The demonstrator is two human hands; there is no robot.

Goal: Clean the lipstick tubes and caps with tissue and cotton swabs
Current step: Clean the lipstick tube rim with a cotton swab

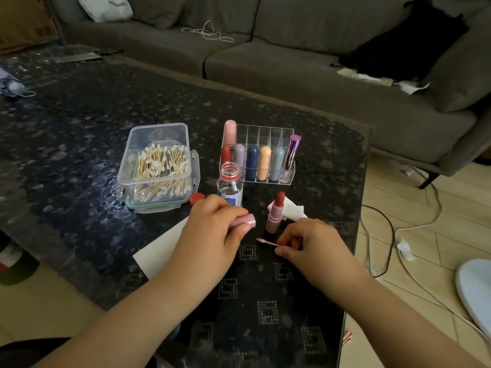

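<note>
One cam only, head-worn, wide-angle. Looks fwd and down over the dark tabletop [79, 134] from its near edge, close enough that both forearms fill the bottom of the frame. Faces a grey sofa [292, 75] beyond the far edge; floor visible at right.

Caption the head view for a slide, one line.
Left hand grips a pink cap, right hand pinches a swab, beside an open lipstick.

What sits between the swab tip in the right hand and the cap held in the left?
Nothing visible. The pink-stained cotton swab points across bare dark glass table toward the pink lipstick cap.
</note>
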